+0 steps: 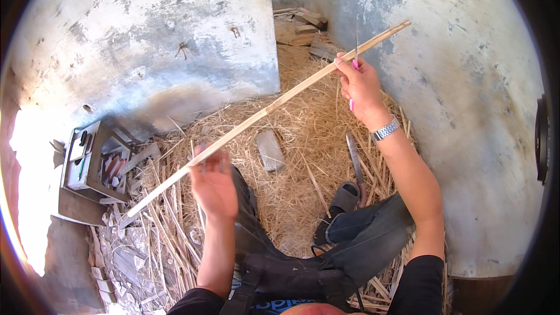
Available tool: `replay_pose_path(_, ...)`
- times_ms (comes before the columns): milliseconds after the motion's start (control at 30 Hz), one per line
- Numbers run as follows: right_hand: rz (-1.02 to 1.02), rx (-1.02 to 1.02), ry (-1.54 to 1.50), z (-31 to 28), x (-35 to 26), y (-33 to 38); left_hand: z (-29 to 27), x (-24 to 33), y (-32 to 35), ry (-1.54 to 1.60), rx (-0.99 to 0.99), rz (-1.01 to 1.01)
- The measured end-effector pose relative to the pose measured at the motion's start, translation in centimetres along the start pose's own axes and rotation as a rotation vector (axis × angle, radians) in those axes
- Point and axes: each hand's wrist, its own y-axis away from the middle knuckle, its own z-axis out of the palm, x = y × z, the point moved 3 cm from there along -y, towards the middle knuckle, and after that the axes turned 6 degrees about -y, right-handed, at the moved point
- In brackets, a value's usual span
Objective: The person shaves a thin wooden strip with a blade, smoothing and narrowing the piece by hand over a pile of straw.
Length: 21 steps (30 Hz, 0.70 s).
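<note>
A long, pale bamboo strip (pixel 297 89) slants across the view, from low on the left to high on the right. My right hand (pixel 363 84) is closed round it near its upper end. The same hand also holds a small knife (pixel 355 63) with a pink handle, its thin blade pointing up. My left hand (pixel 214 189) is at the lower part of the strip, palm showing. Its fingers are smeared by motion, so whether they grip the strip is unclear. Below my right hand, a large knife (pixel 354 157) with a long blade lies on the straw.
A grey block (pixel 270 150) lies on the straw-strewn floor (pixel 297 198) between my legs. At the left stands a small wooden stand (pixel 87 157) holding tools. Stained walls (pixel 175 35) rise ahead and at the right. Wood pieces (pixel 312 20) are piled at the back.
</note>
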Motion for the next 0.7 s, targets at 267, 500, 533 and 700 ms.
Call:
replay_pose_path(267,0.038,0.075,-0.048,-1.8,0.2,2.1,5.5,1.6,3.2,-1.334,-0.907,0.614)
replay_pose_path(500,0.115,-0.055,-0.055,-1.3,3.4,1.8,6.0,-0.9,-2.4,-1.501,-1.054,0.166)
replay_pose_path(533,0.120,-0.038,-0.046,-1.5,3.8,2.1,6.0,-1.7,-3.0,-1.437,-1.060,-0.027)
replay_pose_path(700,0.229,-0.095,0.063,-2.0,4.9,2.9,6.6,-4.1,-4.4,-1.229,-1.094,-0.470)
